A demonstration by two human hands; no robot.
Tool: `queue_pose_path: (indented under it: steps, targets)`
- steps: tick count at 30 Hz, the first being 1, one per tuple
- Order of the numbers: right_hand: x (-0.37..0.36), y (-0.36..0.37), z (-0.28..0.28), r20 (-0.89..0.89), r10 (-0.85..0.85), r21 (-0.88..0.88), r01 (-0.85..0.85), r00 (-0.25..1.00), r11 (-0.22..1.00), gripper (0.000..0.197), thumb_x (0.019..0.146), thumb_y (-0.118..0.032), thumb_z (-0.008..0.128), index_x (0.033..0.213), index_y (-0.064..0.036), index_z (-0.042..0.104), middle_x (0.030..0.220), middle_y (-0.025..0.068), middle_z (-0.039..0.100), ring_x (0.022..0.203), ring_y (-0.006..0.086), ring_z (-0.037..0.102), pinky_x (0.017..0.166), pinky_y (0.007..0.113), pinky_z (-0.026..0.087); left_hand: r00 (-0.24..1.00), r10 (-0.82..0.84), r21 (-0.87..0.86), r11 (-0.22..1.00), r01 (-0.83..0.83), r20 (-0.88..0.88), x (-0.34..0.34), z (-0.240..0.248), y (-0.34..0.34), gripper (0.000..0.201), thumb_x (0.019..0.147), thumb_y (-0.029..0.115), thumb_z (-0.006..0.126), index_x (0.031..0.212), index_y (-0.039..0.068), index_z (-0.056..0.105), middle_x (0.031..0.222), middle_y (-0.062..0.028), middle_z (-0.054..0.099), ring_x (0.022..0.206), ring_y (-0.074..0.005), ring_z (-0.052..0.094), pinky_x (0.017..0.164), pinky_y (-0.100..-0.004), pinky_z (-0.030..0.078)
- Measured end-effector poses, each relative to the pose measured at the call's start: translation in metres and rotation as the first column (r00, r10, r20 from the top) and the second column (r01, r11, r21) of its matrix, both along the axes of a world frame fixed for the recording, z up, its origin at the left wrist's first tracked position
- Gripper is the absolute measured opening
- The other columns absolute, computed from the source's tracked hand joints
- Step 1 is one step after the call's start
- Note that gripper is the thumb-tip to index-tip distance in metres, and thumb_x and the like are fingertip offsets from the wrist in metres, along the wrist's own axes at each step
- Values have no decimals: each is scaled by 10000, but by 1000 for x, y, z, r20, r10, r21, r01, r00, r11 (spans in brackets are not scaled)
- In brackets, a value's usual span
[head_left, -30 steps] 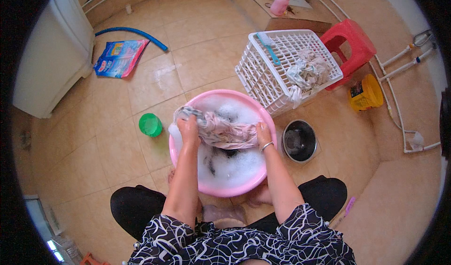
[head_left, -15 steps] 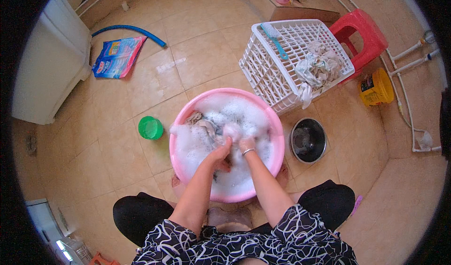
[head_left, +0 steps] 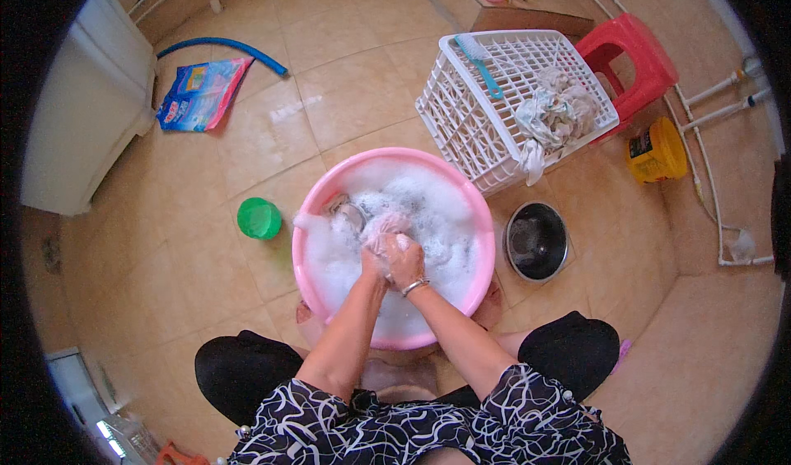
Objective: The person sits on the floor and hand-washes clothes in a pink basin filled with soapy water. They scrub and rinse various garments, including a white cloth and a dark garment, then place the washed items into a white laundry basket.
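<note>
A pink basin (head_left: 486,243) full of white suds (head_left: 449,210) stands in front of me. Over the foam, my left hand (head_left: 374,261) and my right hand (head_left: 405,262) press together around a bunched, pale pinkish cloth (head_left: 386,225). Both hands are closed on it, the right one with a bracelet at its wrist. Foam clings to the fingers and partly covers them. Another greyish cloth (head_left: 348,214) pokes out of the suds just left of the bunch; the rest of it is hidden under foam.
At the upper right, an overturned white basket (head_left: 461,131) carries a blue brush (head_left: 486,74) and damp cloths (head_left: 554,121). A red stool (head_left: 638,57) and yellow bucket (head_left: 659,154) stand beyond. A metal bowl (head_left: 537,247) and green cup (head_left: 259,219) flank the basin. A detergent bag (head_left: 202,94) lies far left.
My hands have come together, the right one moving left and nearer to me. The pinkish cloth now shows bunched above the suds between them.
</note>
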State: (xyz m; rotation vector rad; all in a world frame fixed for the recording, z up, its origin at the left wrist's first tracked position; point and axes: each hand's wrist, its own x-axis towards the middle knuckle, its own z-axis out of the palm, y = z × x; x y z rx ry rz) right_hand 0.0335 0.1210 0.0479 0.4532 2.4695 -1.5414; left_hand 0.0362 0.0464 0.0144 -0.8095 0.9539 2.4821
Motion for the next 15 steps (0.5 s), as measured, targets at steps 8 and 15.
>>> queue_pose_path:
  steps: [8,15]
  targets:
    - [-11,67,-15,268,74,426,-187,961,885,523,819,-504,345,1052,-56,483,993,211,549,919,343,529,795,424,396,874,-441,-680,579,450,202,-2,-16,-7,499,787,361,458,1032,-71,510,991,-157,553,926,-246,517,752,-356,407]
    - [7,70,-90,477,228,516,-480,849,709,383,822,-265,408,1076,7,500,1030,193,543,973,340,505,845,397,390,676,-673,-576,438,690,299,-6,-9,-22,560,776,441,475,1117,-2,488,1106,-163,517,994,-269,496,794,-345,396]
